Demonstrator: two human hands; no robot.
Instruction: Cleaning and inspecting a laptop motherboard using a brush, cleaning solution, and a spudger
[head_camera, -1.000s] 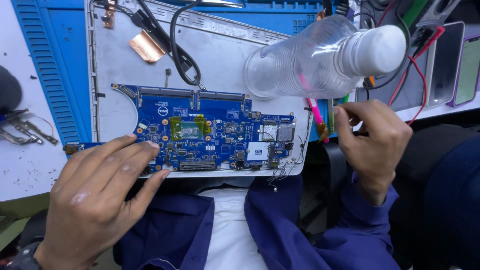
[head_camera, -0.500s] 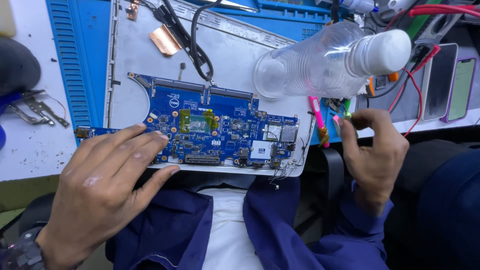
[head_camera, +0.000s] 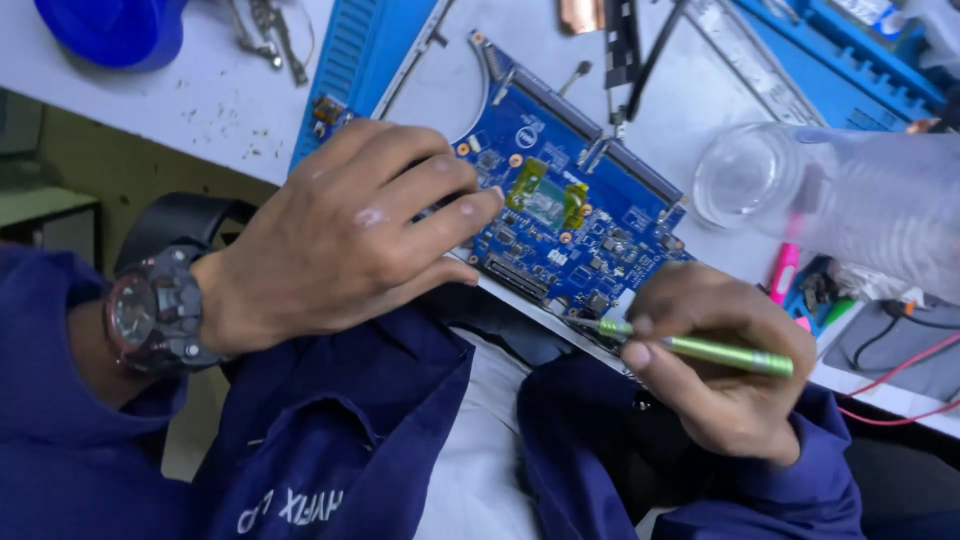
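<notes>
Tabletop (head_camera: 215, 100), white and speckled with small debris, carries a blue ribbed plastic work mat (head_camera: 350, 60) and a pale grey metal laptop base panel (head_camera: 680, 95). I log a blue rectangular circuit board (head_camera: 590, 215) lying on that panel at the near edge. My left hand (head_camera: 345, 235) rests flat, fingers spread, over the board's left end; a dark round wristwatch (head_camera: 150, 315) sits at the wrist. My right hand (head_camera: 725, 365) is closed around a slim green metal screwdriver (head_camera: 700, 347), tip at the board's near edge. A clear plastic bottle (head_camera: 850, 200) lies on its side to the right; its label I cannot read. A pink marker (head_camera: 783, 272) lies beneath it.
</notes>
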